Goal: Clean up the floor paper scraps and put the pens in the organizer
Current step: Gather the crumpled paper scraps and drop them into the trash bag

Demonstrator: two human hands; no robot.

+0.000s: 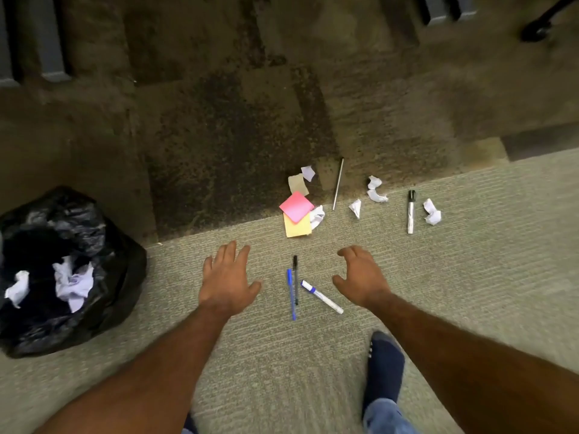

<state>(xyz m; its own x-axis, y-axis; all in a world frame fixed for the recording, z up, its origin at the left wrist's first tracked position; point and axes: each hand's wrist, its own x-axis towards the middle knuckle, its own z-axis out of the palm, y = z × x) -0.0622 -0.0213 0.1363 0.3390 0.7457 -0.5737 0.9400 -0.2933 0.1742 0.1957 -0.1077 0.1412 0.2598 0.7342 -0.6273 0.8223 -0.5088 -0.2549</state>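
On the carpet between my hands lie a blue pen (pixel 291 294), a black pen (pixel 295 278) and a white marker with a blue cap (pixel 321 296). My left hand (pixel 227 278) hovers open to their left, my right hand (pixel 360 277) open to their right, both empty. Farther off lie a pink sticky note (pixel 296 206) over a yellow one (pixel 297 227), a tan scrap (pixel 298 184), several crumpled white paper scraps (pixel 376 191), a thin silver rod (pixel 338 183) and a white marker with a black cap (pixel 410 212). No organizer is in view.
A black trash bag (pixel 72 270) holding crumpled paper sits open at the left. My foot in a dark blue sock (pixel 383 368) stands below my right hand. Grey furniture legs (pixel 47 42) stand at the top left, and a black chair base (pixel 539 29) at the top right.
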